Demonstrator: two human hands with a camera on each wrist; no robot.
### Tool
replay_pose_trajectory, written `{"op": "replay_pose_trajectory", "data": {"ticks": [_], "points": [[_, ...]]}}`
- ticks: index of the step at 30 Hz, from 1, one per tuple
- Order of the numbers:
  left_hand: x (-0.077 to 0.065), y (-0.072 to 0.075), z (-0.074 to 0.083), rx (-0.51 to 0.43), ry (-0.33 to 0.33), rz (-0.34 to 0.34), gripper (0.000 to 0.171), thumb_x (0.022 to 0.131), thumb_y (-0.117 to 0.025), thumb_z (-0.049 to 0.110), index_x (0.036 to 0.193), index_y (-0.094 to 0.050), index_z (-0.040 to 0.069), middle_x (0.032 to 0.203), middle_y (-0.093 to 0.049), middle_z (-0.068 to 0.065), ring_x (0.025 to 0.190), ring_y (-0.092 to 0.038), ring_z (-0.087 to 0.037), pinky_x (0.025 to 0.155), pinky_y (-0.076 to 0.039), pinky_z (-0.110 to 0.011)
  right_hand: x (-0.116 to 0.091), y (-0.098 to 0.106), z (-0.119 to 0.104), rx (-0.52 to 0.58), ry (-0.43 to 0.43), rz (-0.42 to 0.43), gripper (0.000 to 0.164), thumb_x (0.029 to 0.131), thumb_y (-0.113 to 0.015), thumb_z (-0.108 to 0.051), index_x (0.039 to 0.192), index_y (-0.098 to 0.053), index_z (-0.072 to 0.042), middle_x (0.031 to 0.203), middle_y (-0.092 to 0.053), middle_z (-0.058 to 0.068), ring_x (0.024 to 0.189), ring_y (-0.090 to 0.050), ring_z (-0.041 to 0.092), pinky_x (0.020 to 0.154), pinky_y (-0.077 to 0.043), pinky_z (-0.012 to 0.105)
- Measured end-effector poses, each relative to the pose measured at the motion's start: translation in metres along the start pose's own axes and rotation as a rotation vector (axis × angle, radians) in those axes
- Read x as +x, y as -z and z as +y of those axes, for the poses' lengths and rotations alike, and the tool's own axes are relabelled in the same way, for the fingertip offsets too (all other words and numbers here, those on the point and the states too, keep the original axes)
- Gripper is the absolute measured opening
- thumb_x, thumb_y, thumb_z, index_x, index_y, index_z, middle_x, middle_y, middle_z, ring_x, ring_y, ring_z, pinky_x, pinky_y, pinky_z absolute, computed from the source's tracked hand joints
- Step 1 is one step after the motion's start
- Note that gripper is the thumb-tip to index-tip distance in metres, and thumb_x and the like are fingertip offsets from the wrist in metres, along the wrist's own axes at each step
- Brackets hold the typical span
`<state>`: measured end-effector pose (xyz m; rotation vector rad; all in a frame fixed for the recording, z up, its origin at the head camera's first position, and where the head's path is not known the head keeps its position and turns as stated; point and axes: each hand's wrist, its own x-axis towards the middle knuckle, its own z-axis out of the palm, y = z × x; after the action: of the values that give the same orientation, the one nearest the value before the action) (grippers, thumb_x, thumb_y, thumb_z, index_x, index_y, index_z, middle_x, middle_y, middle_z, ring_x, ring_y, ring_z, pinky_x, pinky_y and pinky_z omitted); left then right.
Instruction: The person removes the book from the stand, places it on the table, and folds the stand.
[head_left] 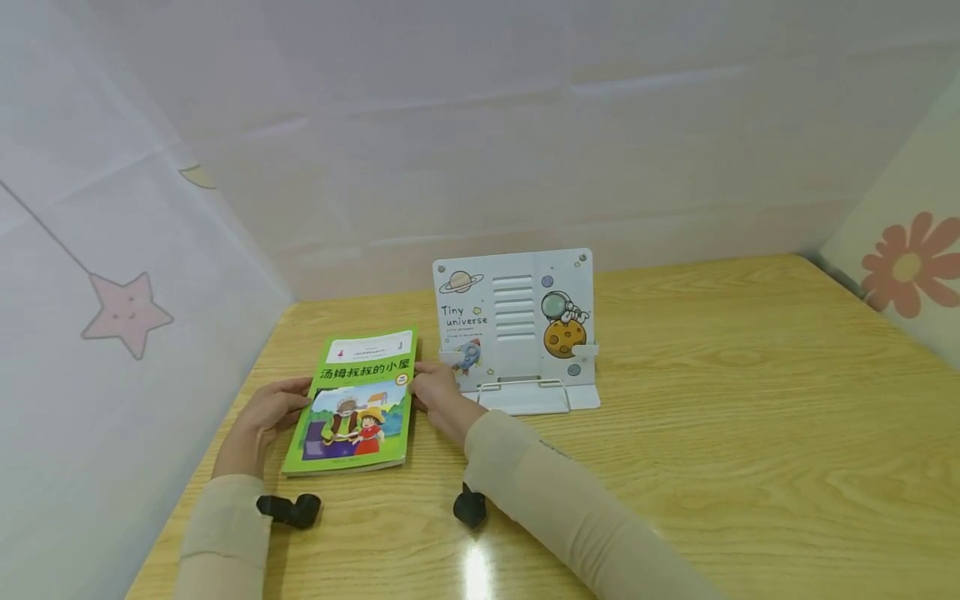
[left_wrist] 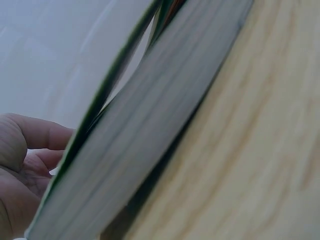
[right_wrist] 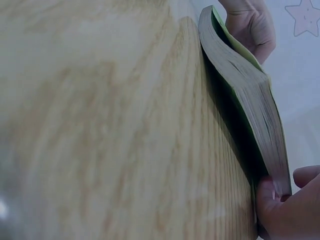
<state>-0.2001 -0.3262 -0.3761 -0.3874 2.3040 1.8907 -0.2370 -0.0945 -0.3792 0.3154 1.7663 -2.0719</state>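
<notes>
A paperback book [head_left: 358,400] with a bright green cover, Chinese title and a picture of two cartoon figures lies face up at the left of the table. My left hand [head_left: 276,410] holds its left edge. On the opposite edge, my right hand [head_left: 438,392] grips the book. In the right wrist view, the thumb and fingers of the right hand [right_wrist: 292,205] pinch the book's page side [right_wrist: 255,105], and a dark gap shows beneath it. The left wrist view shows the front cover parted a little from the page block [left_wrist: 140,120].
Just right of the book stands a white metal bookstand [head_left: 517,321] with space drawings and a wire page holder at its foot. The wooden table [head_left: 750,400] stretches to the right. Pale printed cloth [head_left: 525,150] hangs behind and at both sides.
</notes>
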Motion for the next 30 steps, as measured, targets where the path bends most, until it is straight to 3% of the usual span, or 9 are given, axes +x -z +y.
{"op": "replay_pose_trajectory", "data": {"ticks": [5,11,18,30], "points": [[0.0,-0.001,-0.001,0.029,0.008,0.032,0.052,0.081,-0.048,-0.005,0.128,-0.028,-0.01,0.1,-0.054,-0.005,0.074,-0.056,-0.005,0.067,-0.047,-0.022,-0.002,0.0,0.0,-0.006,0.004,0.007,0.051,0.071,-0.049,0.013,0.119,-0.05,-0.003,0.103,-0.056,0.008,0.087,-0.052,0.018,0.068,-0.043,0.026],[0.0,-0.002,0.0,0.051,0.016,0.065,0.049,0.083,-0.047,-0.002,0.129,-0.03,-0.008,0.111,-0.049,-0.013,0.075,-0.055,-0.002,0.069,-0.047,-0.02,-0.005,0.0,-0.001,-0.021,0.011,0.005,0.048,0.072,-0.05,0.011,0.119,-0.049,0.001,0.105,-0.055,0.011,0.09,-0.05,0.019,0.071,-0.043,0.027],[-0.002,-0.003,0.002,0.026,0.029,0.091,0.049,0.083,-0.047,-0.002,0.128,-0.029,-0.009,0.116,-0.047,-0.018,0.075,-0.054,-0.002,0.071,-0.046,-0.02,-0.009,-0.001,-0.004,-0.044,-0.016,-0.005,0.042,0.073,-0.054,0.007,0.115,-0.05,0.004,0.106,-0.054,0.012,0.099,-0.048,0.023,0.085,-0.039,0.033],[-0.006,-0.005,0.008,0.083,0.024,0.091,0.047,0.088,-0.041,0.001,0.132,-0.025,-0.007,0.129,-0.03,-0.028,0.079,-0.052,0.0,0.074,-0.045,-0.019,-0.018,0.0,-0.006,-0.044,-0.046,0.0,0.044,0.074,-0.057,0.003,0.117,-0.048,0.003,0.101,-0.056,0.009,0.094,-0.051,0.021,0.081,-0.041,0.032]]}}
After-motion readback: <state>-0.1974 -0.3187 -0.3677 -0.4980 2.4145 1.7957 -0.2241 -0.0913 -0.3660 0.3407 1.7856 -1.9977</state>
